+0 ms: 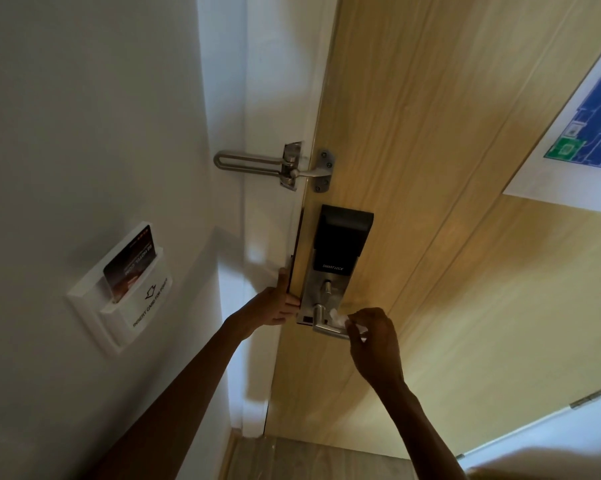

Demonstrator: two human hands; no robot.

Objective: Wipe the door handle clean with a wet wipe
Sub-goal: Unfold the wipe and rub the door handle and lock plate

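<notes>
A silver lever door handle [323, 325] sticks out from the steel plate of a black smart lock [340, 237] on a light wooden door [448, 202]. My right hand [375, 344] pinches a small white wet wipe [340, 320] against the top of the handle's lever, covering the lever's outer end. My left hand [278, 304] rests flat on the door's edge just left of the lock plate, thumb pointing up, fingers spread, holding nothing.
A metal swing-bar guard [275, 166] bridges door and white frame above the lock. A white key-card slot [129, 282] with a card in it is on the left wall. A blue floor-plan sheet [583, 133] hangs on the door at the right.
</notes>
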